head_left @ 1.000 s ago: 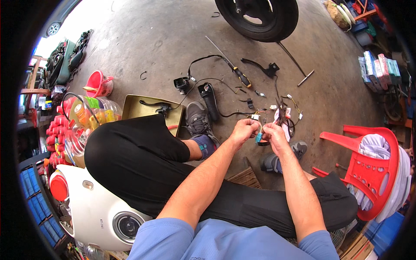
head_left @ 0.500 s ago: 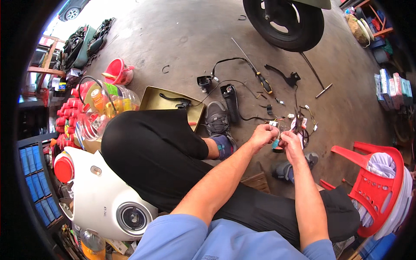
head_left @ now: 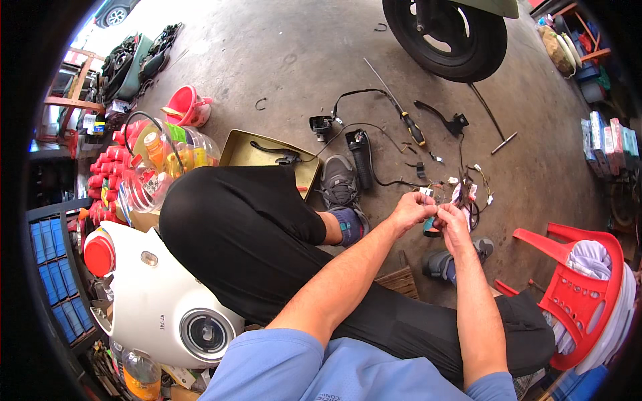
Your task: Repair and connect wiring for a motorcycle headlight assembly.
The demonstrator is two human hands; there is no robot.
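My left hand (head_left: 412, 211) and my right hand (head_left: 453, 226) meet fingertip to fingertip above the floor. Both are pinched closed on a thin wire, mostly hidden by the fingers. Just beyond them lies a wiring harness (head_left: 466, 194) with white connectors. A small turquoise and dark object (head_left: 431, 229) shows below the hands; its kind is unclear. Farther off are a black handlebar grip (head_left: 361, 159), a switch housing (head_left: 321, 125), a brake lever (head_left: 441, 118) and a screwdriver (head_left: 412, 128) with a yellow and black handle.
A metal tray (head_left: 235, 148) holding another lever stands left of my shoe (head_left: 340, 184). Ahead is a scooter wheel (head_left: 455, 47), with a T-handled tool (head_left: 495, 123) near it. A red plastic chair (head_left: 582, 301) stands right; a white scooter panel (head_left: 167, 301) and a pink bucket (head_left: 190, 107) are left.
The view has shifted slightly, so the scene sits a little farther right. My hands stay together, their pinched fingertips slightly closer, near the same wires.
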